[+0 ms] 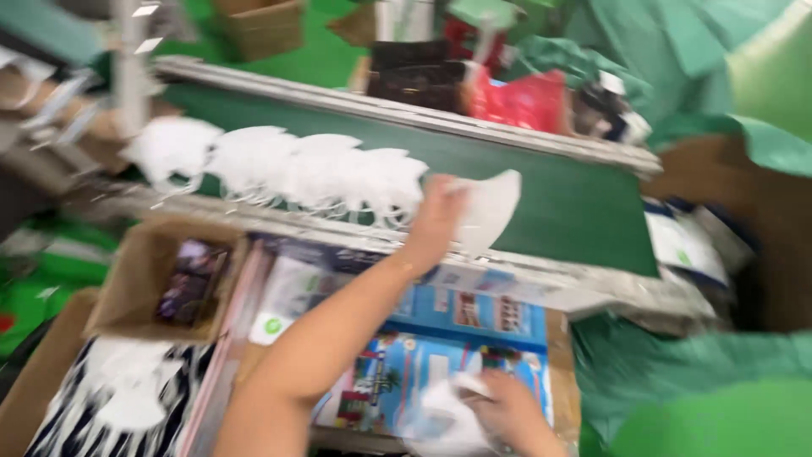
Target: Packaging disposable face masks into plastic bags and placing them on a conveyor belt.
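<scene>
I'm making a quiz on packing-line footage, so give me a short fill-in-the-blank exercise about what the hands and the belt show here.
1. The left hand holds a white mask over the ____ conveyor belt.
2. More masks lie in a row on the belt, all coloured ____.
3. The right hand rests near the ____ edge of the picture.

Missing words: green; white; bottom

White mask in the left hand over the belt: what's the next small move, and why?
Probably lower the white mask onto the bare green belt and let go: the left hand holds it just past the row of masks.
</scene>
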